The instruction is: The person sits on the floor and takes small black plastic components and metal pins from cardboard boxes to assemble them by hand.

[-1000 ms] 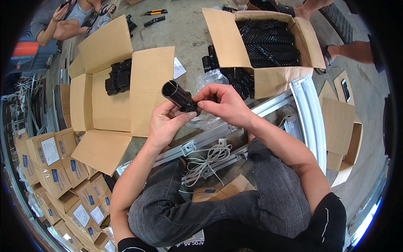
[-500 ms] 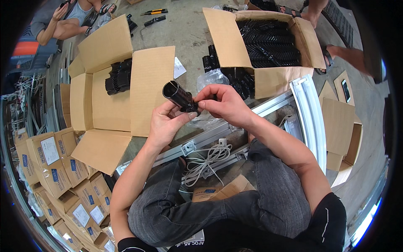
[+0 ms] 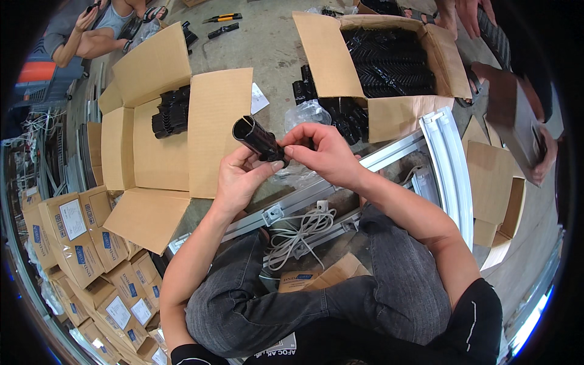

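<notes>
A glossy black tubular part [image 3: 255, 139], hollow at its far end, is tilted up and to the left between my hands. My left hand [image 3: 238, 176] grips its lower side, thumb on top near the base. The thumb and fingertips of my right hand [image 3: 321, 151] are pinched together against the part's near right end; exactly what they grip there is partly hidden. Past my right hand lies a clear plastic bag [image 3: 308, 114], with loose black parts [image 3: 348, 119] beside it. Similar black pieces [image 3: 173, 112] sit in the open carton [image 3: 159, 159] at the left.
An open carton [image 3: 333, 66] full of black parts stands at the far right. Aluminium rails [image 3: 389, 155] and a coiled white cable [image 3: 301, 234] lie before my legs. Small cartons [image 3: 70, 240] are stacked at the left. At the right edge, another person's hand [image 3: 546, 155] holds a brown panel [image 3: 508, 118].
The black tubular part has tilted slightly further left in my hands. At the right, another person has come into view with a brown panel, and the phone there no longer shows.
</notes>
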